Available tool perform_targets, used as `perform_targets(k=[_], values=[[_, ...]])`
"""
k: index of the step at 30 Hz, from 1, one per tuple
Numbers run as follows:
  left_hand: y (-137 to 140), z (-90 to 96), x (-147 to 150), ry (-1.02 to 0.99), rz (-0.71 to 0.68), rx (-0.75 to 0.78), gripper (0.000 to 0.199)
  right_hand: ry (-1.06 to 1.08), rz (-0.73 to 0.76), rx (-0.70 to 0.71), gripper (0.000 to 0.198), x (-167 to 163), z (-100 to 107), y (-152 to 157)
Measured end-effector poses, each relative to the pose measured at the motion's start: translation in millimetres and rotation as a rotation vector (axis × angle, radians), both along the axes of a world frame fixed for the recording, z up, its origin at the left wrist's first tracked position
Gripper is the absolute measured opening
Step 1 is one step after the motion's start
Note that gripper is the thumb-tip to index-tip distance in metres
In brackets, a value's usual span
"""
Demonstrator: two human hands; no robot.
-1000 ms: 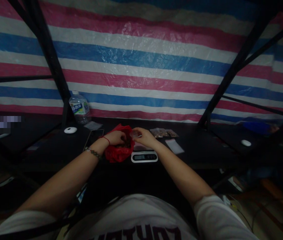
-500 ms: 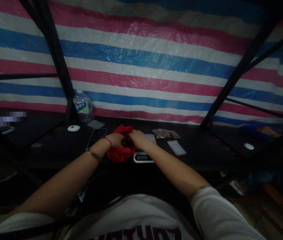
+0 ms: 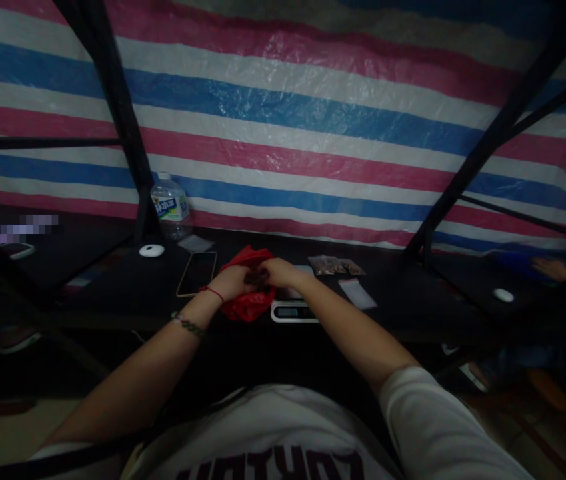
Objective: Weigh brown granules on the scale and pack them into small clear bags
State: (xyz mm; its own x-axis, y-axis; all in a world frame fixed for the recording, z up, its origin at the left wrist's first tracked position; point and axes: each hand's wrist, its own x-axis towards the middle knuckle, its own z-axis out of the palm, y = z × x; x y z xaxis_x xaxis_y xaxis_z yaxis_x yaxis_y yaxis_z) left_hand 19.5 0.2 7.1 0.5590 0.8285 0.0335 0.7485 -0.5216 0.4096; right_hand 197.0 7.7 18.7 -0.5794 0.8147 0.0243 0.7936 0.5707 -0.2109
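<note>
A crumpled red plastic bag [image 3: 249, 308] lies open on the black table, with a dark brown clump of small pieces [image 3: 257, 279] at its mouth. My left hand [image 3: 235, 283], a red string at the wrist, reaches into the bag from the left with its fingers curled against the clump. From the right, my right hand [image 3: 280, 273] pinches at the same clump; its fingertips are partly hidden. Beneath my right wrist stands a white kitchen scale [image 3: 293, 312] with a small grey display, its platform partly covered by my hand and forearm.
Clear bags of brown bits [image 3: 330, 265] and a flat empty zip bag [image 3: 357, 293] lie right of the scale. Leftward are a phone [image 3: 197, 273], a white round object [image 3: 151, 251] and a plastic bottle [image 3: 173, 208]. Another person's hand [image 3: 553, 269] shows far right.
The view has shifted slightly. Both hands stay at the red bag, and more of the dark clump shows between them.
</note>
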Motion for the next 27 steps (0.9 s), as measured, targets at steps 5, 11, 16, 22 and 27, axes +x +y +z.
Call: perform_targets(k=[5,11,16,22,27], values=[[-1,-2.2,-7,-0.081,0.041,-0.005,0.042,0.154,-0.033,-0.042,0.035,4,-4,2],[0,-4.5,-11,-0.179,0.094,-0.064,0.041,0.132,0.016,-0.072,0.018,-5,1,-4],[4,-9.6,-13,-0.373,0.071,-0.149,0.040,0.134,0.003,-0.073,0.015,-11,-1,-4],[8,-8.2,-20,-0.444,0.061,-0.070,0.038,0.334,-0.095,-0.090,0.041,-10,-13,2],[8,-4.0,-21,-0.438,0.030,0.021,0.036,0.438,-0.040,-0.136,0.032,-12,-12,-2]])
